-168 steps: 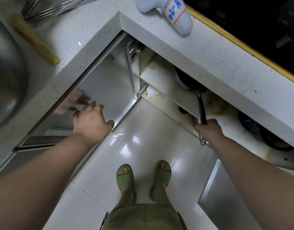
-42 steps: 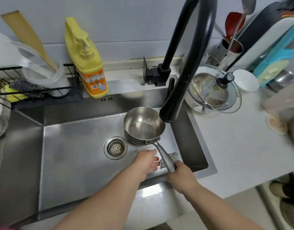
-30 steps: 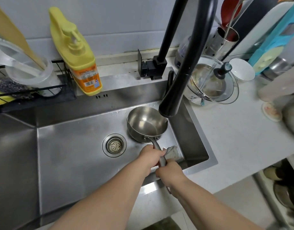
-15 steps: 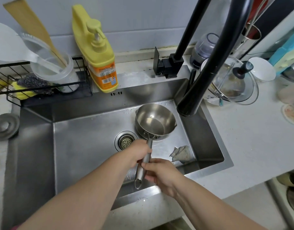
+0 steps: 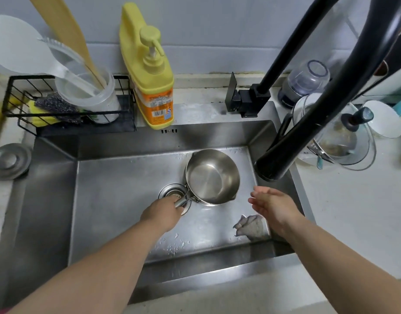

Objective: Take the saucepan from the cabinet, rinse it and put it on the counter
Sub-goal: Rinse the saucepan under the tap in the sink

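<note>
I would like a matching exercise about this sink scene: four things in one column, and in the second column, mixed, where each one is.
Things:
1. saucepan
2. grey cloth
3. yellow soap bottle
4. glass lid

Places:
a. on the counter, right of the sink
b. standing behind the sink, by the wall
c. held by its handle in the left hand, over the drain
d. lying on the sink floor, near the front right corner

Pairs: 1-c, 2-d, 3-b, 4-a

The left hand (image 5: pixel 162 214) grips the saucepan (image 5: pixel 212 176) handle over the sink (image 5: pixel 118 191); the right hand (image 5: pixel 273 207) hovers empty.
</note>
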